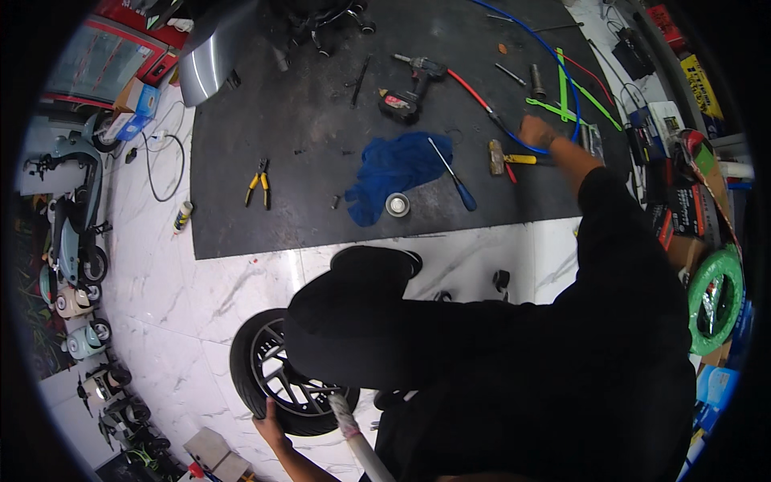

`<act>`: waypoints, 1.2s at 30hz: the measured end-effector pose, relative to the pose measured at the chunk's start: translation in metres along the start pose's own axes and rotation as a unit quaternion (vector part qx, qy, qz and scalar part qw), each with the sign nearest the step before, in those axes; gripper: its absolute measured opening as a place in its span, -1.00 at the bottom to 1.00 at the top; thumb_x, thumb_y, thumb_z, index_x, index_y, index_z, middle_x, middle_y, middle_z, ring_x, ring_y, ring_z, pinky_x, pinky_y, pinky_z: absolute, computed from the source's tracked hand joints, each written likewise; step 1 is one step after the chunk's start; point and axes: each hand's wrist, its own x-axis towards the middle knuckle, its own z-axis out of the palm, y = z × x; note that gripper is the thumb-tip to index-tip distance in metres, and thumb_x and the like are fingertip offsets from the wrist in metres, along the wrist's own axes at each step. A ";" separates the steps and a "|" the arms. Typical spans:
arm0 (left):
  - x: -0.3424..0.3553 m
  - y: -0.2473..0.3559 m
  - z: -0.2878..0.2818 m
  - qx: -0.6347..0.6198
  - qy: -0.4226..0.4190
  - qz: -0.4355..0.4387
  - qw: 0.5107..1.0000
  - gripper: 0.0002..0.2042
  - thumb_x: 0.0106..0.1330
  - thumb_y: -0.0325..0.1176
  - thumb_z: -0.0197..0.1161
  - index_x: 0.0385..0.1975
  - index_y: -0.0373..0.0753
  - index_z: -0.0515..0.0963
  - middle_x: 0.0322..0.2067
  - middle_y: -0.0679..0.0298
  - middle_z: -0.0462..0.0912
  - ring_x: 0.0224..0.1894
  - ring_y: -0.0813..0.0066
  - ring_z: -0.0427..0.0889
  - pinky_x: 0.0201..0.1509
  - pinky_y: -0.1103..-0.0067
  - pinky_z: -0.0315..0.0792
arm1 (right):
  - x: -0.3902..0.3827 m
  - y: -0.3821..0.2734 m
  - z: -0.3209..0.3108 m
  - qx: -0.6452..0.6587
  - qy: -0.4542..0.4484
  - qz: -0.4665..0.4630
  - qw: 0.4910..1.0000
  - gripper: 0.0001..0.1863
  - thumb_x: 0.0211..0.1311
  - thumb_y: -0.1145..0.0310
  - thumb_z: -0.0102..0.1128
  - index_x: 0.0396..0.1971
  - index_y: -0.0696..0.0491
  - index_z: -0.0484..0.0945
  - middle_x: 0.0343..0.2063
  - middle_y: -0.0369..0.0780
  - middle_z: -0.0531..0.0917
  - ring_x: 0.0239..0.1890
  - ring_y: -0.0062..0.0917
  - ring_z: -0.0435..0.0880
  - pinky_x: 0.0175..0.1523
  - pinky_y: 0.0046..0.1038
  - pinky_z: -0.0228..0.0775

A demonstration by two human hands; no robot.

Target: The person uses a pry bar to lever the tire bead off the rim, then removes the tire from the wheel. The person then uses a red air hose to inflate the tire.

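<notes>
Against the wheel (246, 368), the left hand (275, 430) grips.

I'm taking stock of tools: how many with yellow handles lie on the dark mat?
2: the pliers toward the left of the dark mat, and the hammer near the right hand. Others may be hidden under the blue cloth.
</notes>
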 end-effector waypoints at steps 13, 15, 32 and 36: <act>-0.050 0.059 0.048 -0.087 0.011 0.003 0.996 -0.33 0.44 0.01 0.48 0.24 -0.54 0.55 0.11 -0.04 0.74 0.14 0.21 0.73 0.30 0.37 0.56 | 0.147 -0.064 0.122 0.069 0.154 0.148 0.974 -0.64 0.54 0.08 0.09 0.03 -0.06 0.76 -0.02 -0.09 0.76 0.10 -0.10 0.78 0.28 0.00 0.58; -0.039 0.048 0.047 -0.151 0.029 -0.033 0.988 -0.20 0.46 0.13 0.41 0.30 -0.60 0.47 0.19 -0.10 0.68 0.19 0.22 0.70 0.32 0.39 0.54 | 0.188 -0.037 0.129 -0.121 0.112 0.004 0.986 -0.64 0.47 0.10 0.13 -0.05 0.04 0.74 -0.07 0.02 0.78 -0.02 -0.03 0.79 0.14 0.03 0.59; -0.013 0.038 0.042 -0.396 -0.182 -0.133 0.890 -0.18 0.44 0.41 0.22 0.33 -0.29 0.58 0.20 0.02 0.73 0.18 0.10 0.74 0.32 0.17 0.62 | -0.117 -0.185 -0.294 0.435 0.130 -0.387 0.803 -0.41 0.66 -0.09 0.03 0.41 -0.01 0.59 0.33 -0.14 0.65 0.35 -0.32 0.62 0.42 -0.28 0.38; -0.003 0.018 0.049 -0.450 -0.213 -0.114 0.860 -0.15 0.45 0.48 0.13 0.31 -0.25 0.60 0.18 0.05 0.74 0.15 0.07 0.74 0.27 0.13 0.65 | -0.263 -0.392 -0.316 0.365 0.126 -0.586 0.712 -0.40 0.66 -0.09 0.02 0.45 -0.03 0.53 0.26 -0.10 0.69 0.26 -0.26 0.68 0.35 -0.21 0.45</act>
